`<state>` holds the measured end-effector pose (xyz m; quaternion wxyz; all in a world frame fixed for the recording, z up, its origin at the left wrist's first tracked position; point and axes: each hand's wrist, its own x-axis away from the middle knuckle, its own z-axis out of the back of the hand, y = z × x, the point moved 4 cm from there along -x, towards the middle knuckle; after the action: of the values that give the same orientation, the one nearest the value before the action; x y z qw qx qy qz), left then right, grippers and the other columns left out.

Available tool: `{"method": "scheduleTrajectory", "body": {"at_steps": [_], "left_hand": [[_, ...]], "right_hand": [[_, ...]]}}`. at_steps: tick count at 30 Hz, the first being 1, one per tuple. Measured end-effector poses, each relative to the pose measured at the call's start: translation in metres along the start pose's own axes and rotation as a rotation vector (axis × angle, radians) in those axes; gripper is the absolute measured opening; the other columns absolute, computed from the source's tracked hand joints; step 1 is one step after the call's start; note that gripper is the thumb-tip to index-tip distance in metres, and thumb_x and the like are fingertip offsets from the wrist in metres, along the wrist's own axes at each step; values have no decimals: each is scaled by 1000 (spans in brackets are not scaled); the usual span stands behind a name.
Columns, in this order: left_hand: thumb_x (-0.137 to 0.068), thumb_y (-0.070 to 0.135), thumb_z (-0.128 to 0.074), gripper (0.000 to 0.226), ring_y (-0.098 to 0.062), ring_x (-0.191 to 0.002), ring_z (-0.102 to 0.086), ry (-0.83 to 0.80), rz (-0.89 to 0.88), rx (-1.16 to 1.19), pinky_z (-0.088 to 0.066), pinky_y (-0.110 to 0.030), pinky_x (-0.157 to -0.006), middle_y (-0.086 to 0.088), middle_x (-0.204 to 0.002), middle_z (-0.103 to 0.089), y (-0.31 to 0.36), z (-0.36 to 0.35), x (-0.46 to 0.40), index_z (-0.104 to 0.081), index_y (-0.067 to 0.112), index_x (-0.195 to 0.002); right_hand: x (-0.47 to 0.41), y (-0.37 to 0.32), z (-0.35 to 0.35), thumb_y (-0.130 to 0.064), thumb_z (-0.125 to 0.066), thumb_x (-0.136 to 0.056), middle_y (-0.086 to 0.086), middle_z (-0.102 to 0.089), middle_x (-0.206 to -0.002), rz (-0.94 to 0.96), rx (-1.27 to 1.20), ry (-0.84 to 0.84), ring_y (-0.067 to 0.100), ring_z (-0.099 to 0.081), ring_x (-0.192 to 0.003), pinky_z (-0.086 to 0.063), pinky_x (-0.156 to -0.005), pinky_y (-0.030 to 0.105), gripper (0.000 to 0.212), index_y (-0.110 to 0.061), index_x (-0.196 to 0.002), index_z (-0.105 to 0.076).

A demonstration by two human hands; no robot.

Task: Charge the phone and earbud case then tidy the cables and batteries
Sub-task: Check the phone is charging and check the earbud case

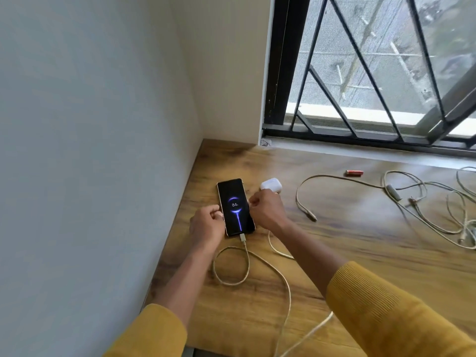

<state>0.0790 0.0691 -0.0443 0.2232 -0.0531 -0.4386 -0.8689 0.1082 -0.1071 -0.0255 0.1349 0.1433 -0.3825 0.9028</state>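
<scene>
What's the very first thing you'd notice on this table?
The glowing phone near the wall, lit with a charging ring reading 84, its cable plugged in below. The left hand and right hand hold its sides. Behind sits a white earbud case; far right lies a tangle of cables and a red battery.

Both arms reach forward in mustard-yellow sleeves pushed up to mid-forearm, wrists bare. The left hand (206,224) lies knuckles up, fingers curled inward, their tips at one long edge of the phone (235,206). The right hand (268,210) mirrors it across the other edge, fingers bent, thumb tucked near the side.
</scene>
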Motion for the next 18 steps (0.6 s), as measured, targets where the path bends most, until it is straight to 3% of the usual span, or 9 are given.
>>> {"method": "scheduleTrajectory", "body": {"at_steps": [3,5,7,9,11,13,18], "left_hand": [[-101,12,-65,28,-22,-100,-76,-2,19,0,-60,-28,-87,-4,-117,-78,0,-1,-3,-75,18,-127],[-101,10,-65,28,-15,-98,-72,8,22,1,-49,-9,-71,-1,-117,-78,1,-2,-4,-75,18,-126],[-99,9,-68,29,-8,-93,-65,11,21,11,-40,-6,-56,0,-115,-78,3,-2,-4,-75,18,-126],[-97,9,-72,30,-8,-93,-65,0,35,45,-42,-7,-63,1,-112,-78,1,-2,-7,-76,17,-125],[-94,9,-75,30,-10,-95,-68,-19,69,94,-53,-21,-81,3,-107,-77,-3,1,-12,-77,17,-124],[-92,5,-76,30,-9,-92,-70,-45,111,204,-58,-26,-87,3,-102,-77,-7,2,-17,-78,14,-121],[-92,-7,-74,29,2,-73,-71,-128,106,499,-53,-10,-63,1,-93,-75,-3,9,-10,-75,4,-118]], "right_hand": [[-6,-2,-2,-2,-58,-81,11,-74,-90,-35,38,5,32,-67,-91,-58,-80,36,24,-10,-93,-77],[-10,-3,-4,-4,-60,-81,10,-74,-93,-62,54,4,31,-67,-91,-57,-81,34,24,-12,-96,-77],[-16,0,-6,-7,-62,-82,9,-74,-93,-86,38,1,30,-68,-91,-56,-79,33,21,-13,-96,-78],[-22,5,-8,-8,-64,-84,9,-74,-91,-99,-33,-25,31,-71,-92,-59,-79,36,16,-12,-92,-78],[-28,8,-6,-7,-69,-86,14,-74,-85,-107,-135,-53,35,-74,-89,-64,-80,42,9,-7,-87,-78],[-28,7,-1,-4,-75,-88,23,-75,-86,-115,-289,-56,36,-76,-81,-66,-80,49,8,3,-87,-76],[-10,-13,29,-2,-72,-97,18,-71,-80,-16,-627,-127,19,-70,-64,-59,-58,28,22,19,-98,-69]]}}
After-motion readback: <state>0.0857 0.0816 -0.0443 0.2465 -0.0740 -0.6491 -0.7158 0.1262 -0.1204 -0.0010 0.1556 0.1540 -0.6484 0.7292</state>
